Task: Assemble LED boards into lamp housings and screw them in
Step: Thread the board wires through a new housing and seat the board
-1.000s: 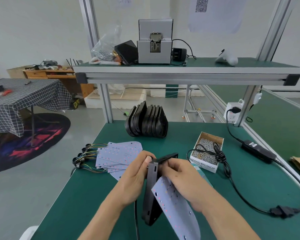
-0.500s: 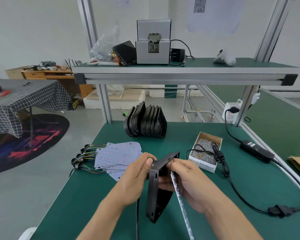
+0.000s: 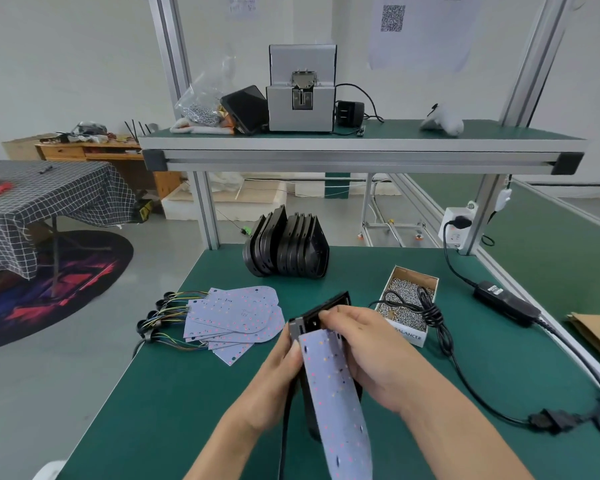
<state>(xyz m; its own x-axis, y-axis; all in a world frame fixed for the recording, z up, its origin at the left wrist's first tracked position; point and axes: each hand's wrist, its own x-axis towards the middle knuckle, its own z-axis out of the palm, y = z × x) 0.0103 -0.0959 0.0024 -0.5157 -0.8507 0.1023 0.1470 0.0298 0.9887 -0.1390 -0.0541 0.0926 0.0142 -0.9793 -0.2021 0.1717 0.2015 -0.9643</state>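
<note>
Black plastic lamp housing point(image 3: 321, 311) is gripped above the green table point(image 3: 187, 393) by both hands, left hand point(image 3: 274, 382) and right hand point(image 3: 371, 355), with the pale lilac LED board point(image 3: 333, 403) pressed against it.

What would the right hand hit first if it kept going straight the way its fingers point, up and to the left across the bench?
Beyond the lamp housing that the right hand grips, probably the fanned LED boards on the green mat, though depth is unclear and it may pass above them.
</note>
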